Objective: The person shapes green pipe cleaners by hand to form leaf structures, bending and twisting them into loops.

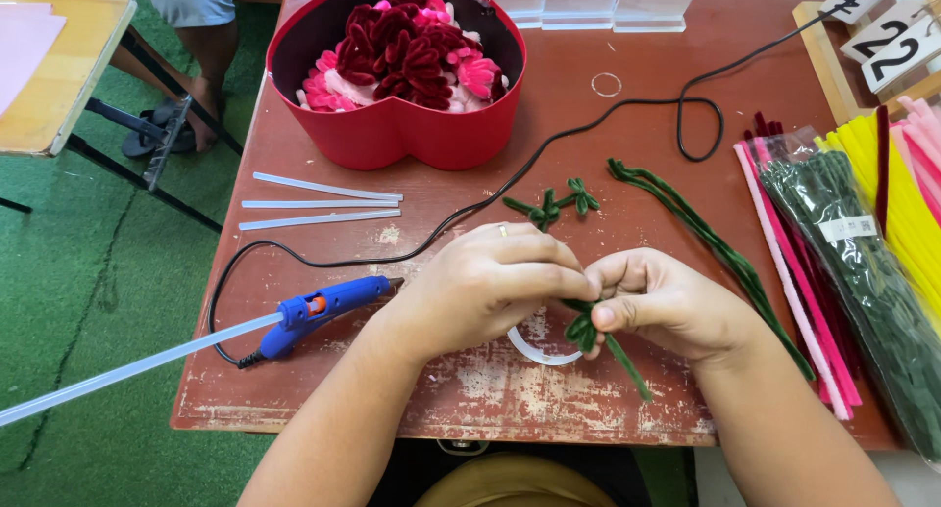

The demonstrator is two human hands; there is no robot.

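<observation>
Fingers [564,277] pinch green pipe cleaner [616,355], stem apparently slanting toward lower right.

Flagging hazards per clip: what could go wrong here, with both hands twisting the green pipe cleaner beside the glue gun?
1. The blue glue gun lies right beside the left hand; if hot, its nozzle could burn the wrist.
2. Its black cord loops across the table and might snag and drag the gun.
3. The green pipe cleaner pinched by the right hand may have a wire end that pricks a finger.

Bright, even light; soft shadows, sharp focus, no glare.
</observation>
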